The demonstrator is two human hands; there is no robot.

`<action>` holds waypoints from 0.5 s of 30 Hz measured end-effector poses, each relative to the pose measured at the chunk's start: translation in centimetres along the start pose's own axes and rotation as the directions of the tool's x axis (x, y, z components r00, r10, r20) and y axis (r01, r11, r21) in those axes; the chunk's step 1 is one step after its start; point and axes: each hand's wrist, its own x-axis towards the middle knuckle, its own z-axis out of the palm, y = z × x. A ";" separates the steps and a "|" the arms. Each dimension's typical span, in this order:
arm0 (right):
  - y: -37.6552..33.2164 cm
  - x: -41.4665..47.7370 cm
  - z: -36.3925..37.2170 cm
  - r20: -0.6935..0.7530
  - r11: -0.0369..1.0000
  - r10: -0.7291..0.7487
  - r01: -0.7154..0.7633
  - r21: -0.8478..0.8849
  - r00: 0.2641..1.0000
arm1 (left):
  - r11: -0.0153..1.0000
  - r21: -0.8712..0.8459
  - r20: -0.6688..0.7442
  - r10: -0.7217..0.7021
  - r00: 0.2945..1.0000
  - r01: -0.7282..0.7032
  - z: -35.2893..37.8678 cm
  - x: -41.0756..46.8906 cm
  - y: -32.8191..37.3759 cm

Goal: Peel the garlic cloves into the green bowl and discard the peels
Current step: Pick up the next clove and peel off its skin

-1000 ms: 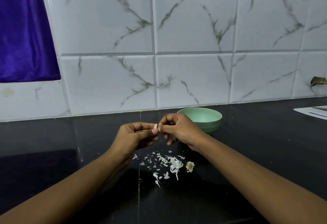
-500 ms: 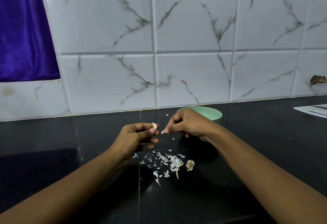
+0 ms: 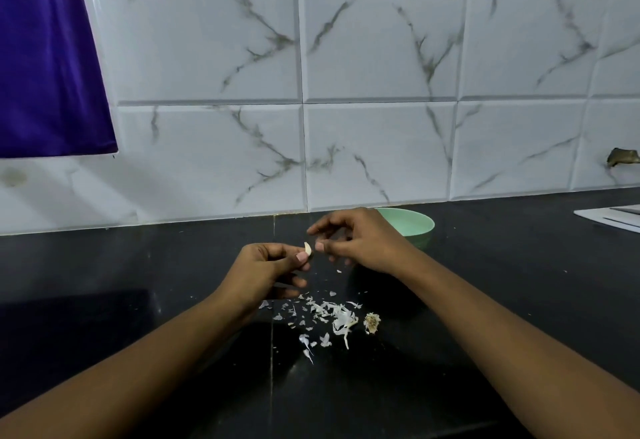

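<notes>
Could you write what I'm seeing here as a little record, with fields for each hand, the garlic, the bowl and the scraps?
left hand: pinches the garlic clove
garlic clove: held above the counter, pale, upright
right hand: beside the clove, fingers loosely spread, holding nothing visible
green bowl: on the black counter, behind the right hand, contents not visible
peels: scattered on the counter below the hands

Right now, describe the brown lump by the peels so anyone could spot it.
On the black counter, nearer than the green bowl, lies a scatter of white peels. The lump sits at its right end: brownish and rounded, unlike the thin flakes.
</notes>
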 end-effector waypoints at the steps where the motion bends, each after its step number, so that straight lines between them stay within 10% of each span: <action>1: 0.2 0.1 0.3 -0.014 0.998 -0.046 0.045 -0.045 0.999 | 1.000 0.009 -0.002 0.006 1.000 -0.006 0.0 0.0 0.0; 15: 0.3 0.1 0.8 -0.108 0.872 -0.332 0.262 -0.413 0.937 | 0.973 0.181 -0.090 0.160 0.983 -0.142 0.1 -0.2 0.0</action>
